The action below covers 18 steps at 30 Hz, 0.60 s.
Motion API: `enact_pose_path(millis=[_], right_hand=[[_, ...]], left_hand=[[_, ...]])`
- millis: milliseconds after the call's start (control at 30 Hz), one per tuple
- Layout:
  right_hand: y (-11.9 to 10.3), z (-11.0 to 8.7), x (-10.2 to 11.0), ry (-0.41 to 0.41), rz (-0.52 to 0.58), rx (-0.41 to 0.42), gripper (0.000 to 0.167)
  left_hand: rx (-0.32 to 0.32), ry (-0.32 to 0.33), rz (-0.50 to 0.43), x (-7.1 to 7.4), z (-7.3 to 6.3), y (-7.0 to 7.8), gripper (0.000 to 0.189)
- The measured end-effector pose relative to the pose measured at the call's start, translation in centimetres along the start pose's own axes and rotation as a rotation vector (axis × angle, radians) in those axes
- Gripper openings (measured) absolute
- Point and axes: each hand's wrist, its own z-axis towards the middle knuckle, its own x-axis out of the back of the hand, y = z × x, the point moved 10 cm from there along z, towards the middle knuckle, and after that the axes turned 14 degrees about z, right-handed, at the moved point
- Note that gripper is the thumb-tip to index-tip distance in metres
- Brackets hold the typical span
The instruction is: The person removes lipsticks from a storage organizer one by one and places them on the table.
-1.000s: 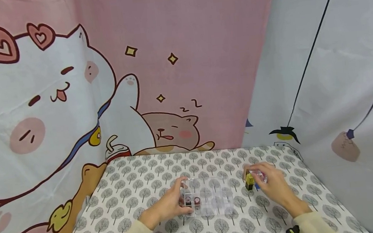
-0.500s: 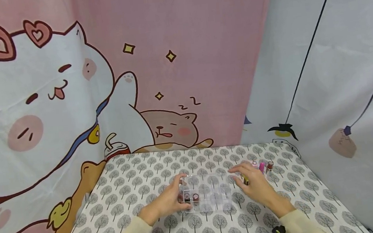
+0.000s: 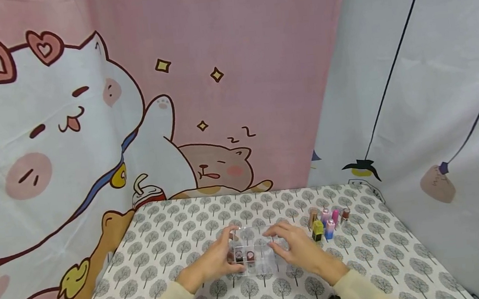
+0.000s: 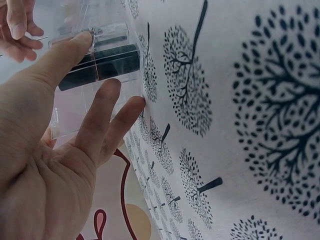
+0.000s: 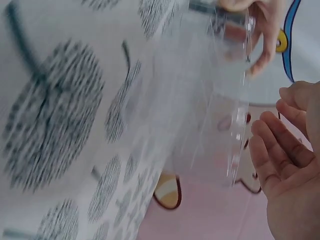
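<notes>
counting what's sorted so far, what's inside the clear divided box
The clear box shows two dark-red lipsticks in its left compartments, by the left hand. The right hand covers the right cells, so their contents cannot be seen.

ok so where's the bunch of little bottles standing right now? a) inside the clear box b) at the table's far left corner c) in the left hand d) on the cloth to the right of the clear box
d: in the head view the bottles stand upright on the cloth, just right of the clear box, past the right hand and touched by neither hand.
</notes>
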Motion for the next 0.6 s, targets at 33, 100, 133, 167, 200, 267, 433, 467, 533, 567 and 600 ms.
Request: enact_pose_path(millis=[33, 100, 133, 167, 200, 267, 433, 467, 533, 567, 600], right_hand=[[-0.1, 0.2, -0.7, -0.021, 0.014, -0.003, 0.03], [-0.4, 0.7, -1.9, -0.064, 0.046, -0.01, 0.03], [-0.5, 1.0, -2.5, -0.087, 0.066, -0.017, 0.031], [-0.5, 1.2, -3.1, -0.108, 0.079, -0.03, 0.031], [-0.4, 1.3, -3.7, -0.129, 0.09, -0.048, 0.031], [-0.2, 1.6, -4.8, -0.172, 0.114, -0.087, 0.031], [0.4, 1.9, -6.4, -0.21, 0.155, -0.138, 0.031], [0.5, 1.9, -6.6, -0.208, 0.159, -0.137, 0.03], [0.5, 2.0, -6.9, -0.205, 0.168, -0.14, 0.028], [0.6, 2.1, -7.0, -0.207, 0.17, -0.14, 0.027], [0.6, 2.1, -7.3, -0.212, 0.173, -0.148, 0.026]], left_hand=[[-0.003, 0.002, -0.002, 0.1, 0.0, 0.0, 0.119], [-0.011, 0.0, -0.008, 0.1, 0.0, 0.1, 0.118], [-0.015, -0.002, -0.011, 0.0, 0.0, 0.1, 0.118], [-0.017, -0.001, -0.012, 0.0, 0.0, 0.1, 0.118], [-0.017, -0.002, -0.011, 0.0, 0.0, 0.0, 0.118], [-0.019, -0.004, -0.006, -0.1, 0.0, 0.0, 0.118], [-0.032, -0.008, 0.003, -0.2, 0.1, 0.0, 0.116], [-0.034, -0.009, 0.0, -0.2, 0.2, 0.0, 0.115], [-0.037, -0.008, 0.0, 0.0, 0.2, 0.1, 0.115], [-0.037, -0.008, 0.003, 0.0, 0.2, 0.0, 0.115], [-0.037, -0.008, 0.003, 0.1, 0.2, 0.0, 0.115]])
